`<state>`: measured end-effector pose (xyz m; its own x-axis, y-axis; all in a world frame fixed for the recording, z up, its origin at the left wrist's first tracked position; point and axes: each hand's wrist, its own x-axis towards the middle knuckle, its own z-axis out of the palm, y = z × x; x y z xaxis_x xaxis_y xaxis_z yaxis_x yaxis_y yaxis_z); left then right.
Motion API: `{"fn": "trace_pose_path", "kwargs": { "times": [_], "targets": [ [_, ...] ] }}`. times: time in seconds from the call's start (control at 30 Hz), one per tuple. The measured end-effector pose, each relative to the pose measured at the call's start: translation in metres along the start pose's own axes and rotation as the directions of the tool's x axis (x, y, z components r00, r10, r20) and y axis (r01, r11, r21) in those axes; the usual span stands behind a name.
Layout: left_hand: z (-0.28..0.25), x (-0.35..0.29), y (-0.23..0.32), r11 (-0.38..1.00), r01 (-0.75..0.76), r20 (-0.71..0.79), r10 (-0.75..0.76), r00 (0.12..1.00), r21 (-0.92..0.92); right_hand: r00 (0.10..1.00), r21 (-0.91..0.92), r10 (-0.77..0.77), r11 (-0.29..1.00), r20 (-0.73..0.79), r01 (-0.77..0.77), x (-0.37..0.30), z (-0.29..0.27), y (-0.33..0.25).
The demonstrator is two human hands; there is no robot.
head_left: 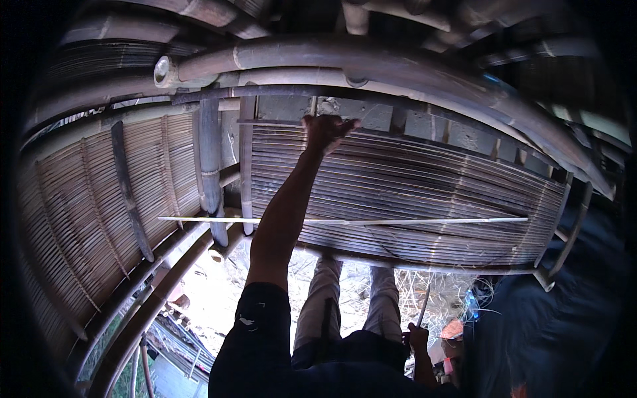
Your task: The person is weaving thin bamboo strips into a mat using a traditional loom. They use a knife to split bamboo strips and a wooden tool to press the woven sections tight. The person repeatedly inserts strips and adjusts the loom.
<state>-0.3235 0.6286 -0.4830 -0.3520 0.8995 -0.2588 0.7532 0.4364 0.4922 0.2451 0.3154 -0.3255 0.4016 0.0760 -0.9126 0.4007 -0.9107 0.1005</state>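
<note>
My left hand (pixel 327 132) reaches out to the far upper edge of a slatted bamboo panel (pixel 405 186). Its thumb sticks out to the right, while the other fingers bend at the edge and are partly hidden. Just beyond that hand, a thin pale stick (pixel 314 105) stands upright. Low on the right, my right hand (pixel 418 337) is closed around a slim knife (pixel 424 302) whose pointed blade tilts upward. A long pale bamboo strip (pixel 398 221) lies across the panel's lower part, passing by my left forearm.
Thick bamboo poles (pixel 332 56) run overhead beyond the panel. On the left stands a woven slat wall (pixel 99 199) with bamboo rails below. Dark sheeting (pixel 557 318) hangs at right. Thin shavings (pixel 444 298) and an orange object (pixel 452 329) lie near my right hand.
</note>
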Motion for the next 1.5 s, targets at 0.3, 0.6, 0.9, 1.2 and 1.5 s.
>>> {"fn": "trace_pose_path", "kwargs": {
  "times": [0.3,0.6,0.9,1.2,1.5],
  "targets": [
    [0.049,0.030,-0.032,0.972,-0.046,-0.034,0.039,0.999,-0.229,0.983,-0.495,-0.180,0.859,-0.048,0.133,0.033,0.030,0.021],
    [0.058,0.005,-0.047,0.980,0.015,-0.116,0.009,0.993,0.200,0.994,-0.437,-0.112,0.894,0.000,0.101,0.060,0.023,0.034],
    [0.088,-0.012,-0.070,0.958,-0.005,-0.241,0.077,0.967,0.287,0.989,-0.529,-0.139,0.843,-0.043,0.096,0.027,0.046,-0.003],
    [0.080,-0.023,-0.086,0.865,-0.127,0.017,0.136,0.991,0.485,0.990,-0.493,-0.136,0.864,-0.033,0.102,0.023,0.060,0.017],
    [0.119,-0.243,-0.012,0.960,-0.270,0.535,0.186,0.824,0.082,0.978,-0.029,-0.161,0.987,-0.130,0.158,0.008,0.094,0.068]
  ]
}}
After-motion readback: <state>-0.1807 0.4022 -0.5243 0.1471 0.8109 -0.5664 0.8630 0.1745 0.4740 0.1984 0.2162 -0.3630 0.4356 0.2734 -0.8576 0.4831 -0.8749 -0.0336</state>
